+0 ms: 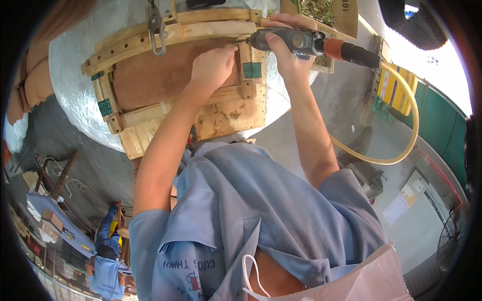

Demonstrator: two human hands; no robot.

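My right hand (292, 60) is wrapped round a grey pneumatic screwdriver (283, 40), which lies level with its tip pointing left. Behind its orange and black collar, a yellow air hose (416, 118) loops down on the right. Just left of the tip is my left hand (215, 65), its fingers closed in a pinch; anything between them is hidden. Both hands are over a wooden frame (135, 48) with a brown panel (145, 78) set inside it. Green bands (252, 70) wrap the frame's end pieces, and the tip meets the frame near its far right corner.
Above the frame hangs a metal hook (158, 40). A cardboard box (346, 22) of small brass-coloured fasteners stands at the far right. The frame rests on a round, plastic-wrapped surface (75, 95). Another person (106, 273) in blue is at lower left, beside a bench (60, 220).
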